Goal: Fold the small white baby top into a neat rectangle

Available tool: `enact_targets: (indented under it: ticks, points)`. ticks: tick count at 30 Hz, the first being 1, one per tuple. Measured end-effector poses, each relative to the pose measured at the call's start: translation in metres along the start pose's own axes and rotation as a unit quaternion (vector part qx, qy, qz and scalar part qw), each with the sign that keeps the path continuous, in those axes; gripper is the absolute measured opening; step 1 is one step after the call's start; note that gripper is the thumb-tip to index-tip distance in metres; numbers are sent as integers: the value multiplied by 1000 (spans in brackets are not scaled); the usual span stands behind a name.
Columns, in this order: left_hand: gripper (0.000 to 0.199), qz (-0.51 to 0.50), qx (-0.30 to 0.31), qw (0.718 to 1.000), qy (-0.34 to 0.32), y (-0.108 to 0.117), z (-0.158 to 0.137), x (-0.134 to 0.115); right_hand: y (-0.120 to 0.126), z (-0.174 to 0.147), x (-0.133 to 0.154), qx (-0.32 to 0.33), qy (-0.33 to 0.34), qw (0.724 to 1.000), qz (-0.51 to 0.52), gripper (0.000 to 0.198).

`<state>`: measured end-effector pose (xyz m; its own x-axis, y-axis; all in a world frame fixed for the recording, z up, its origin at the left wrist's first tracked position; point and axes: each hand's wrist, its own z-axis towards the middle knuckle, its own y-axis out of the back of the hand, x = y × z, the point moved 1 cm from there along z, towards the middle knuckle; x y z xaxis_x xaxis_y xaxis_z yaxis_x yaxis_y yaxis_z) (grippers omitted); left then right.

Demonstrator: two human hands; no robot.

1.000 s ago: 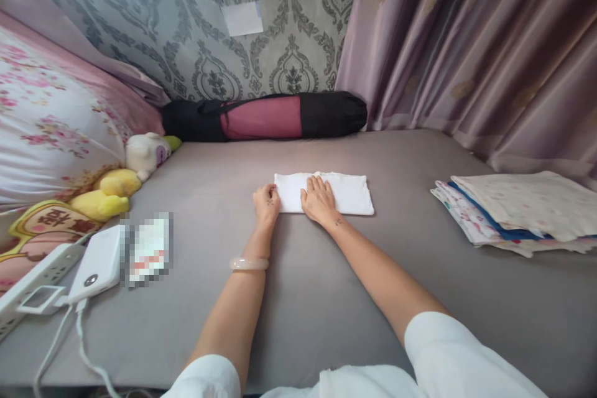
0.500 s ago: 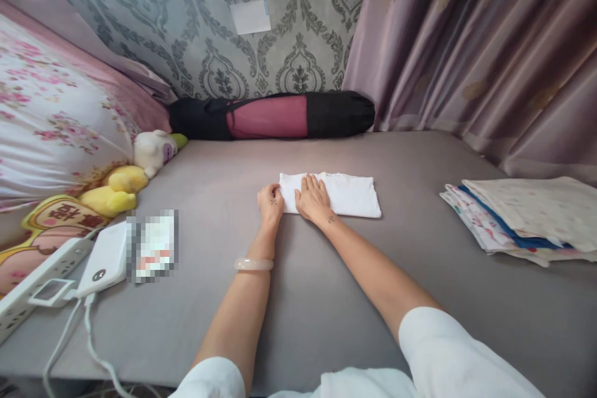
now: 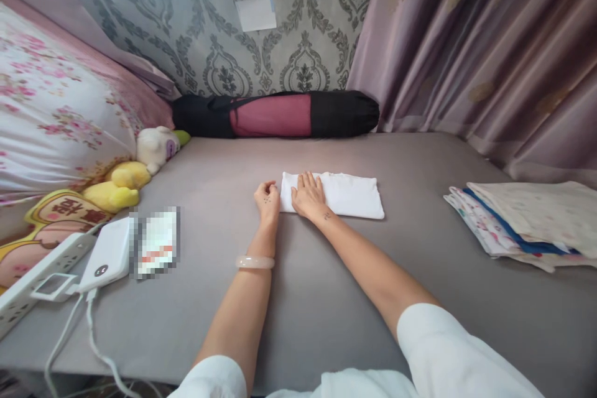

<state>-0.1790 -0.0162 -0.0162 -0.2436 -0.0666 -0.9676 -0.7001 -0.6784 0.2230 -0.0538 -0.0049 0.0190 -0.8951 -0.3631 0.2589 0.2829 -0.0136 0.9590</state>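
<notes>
Fingers: on my right hand [image 3: 308,196] they lie flat and close together, pressed onto the left end of the cloth [image 3: 342,195]; on my left hand [image 3: 267,198] they are curled under at the cloth's left edge, and I cannot tell whether they pinch it.
Cloth: white, folded into a long strip, lying flat on the grey sheet [image 3: 298,298] near the middle of the bed.
Change: since a second ago I see my right hand has slid left along the cloth toward my left hand; the cloth itself has kept its fold and place.
Wrist: a pale bangle [image 3: 254,262] sits on my left forearm.
Right side: a stack [image 3: 527,217] of folded fabrics lies well apart from the cloth.
Far edge: a black and red bag [image 3: 275,115] lies along the wall.
Left side: plush toys [image 3: 135,174], a white charger [image 3: 106,255] and a power strip [image 3: 37,277] lie by the pillow [image 3: 51,112].
</notes>
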Motion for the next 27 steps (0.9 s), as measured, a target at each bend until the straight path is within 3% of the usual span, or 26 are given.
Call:
enact_targets:
  ticks: [14, 19, 27]
  points:
    - [29, -29, -17, 999, 8, 0, 1, 0, -9, 7, 8, 36, 2, 999, 12, 60]
    - [27, -38, -32, 999, -1, 1, 2, -2, -7, 11, 20, 14, 15, 999, 40, 58]
    - [28, -64, -44, 997, 15, 2, 2, 1, -16, 12, 24, 30, 26, 998, 38, 59]
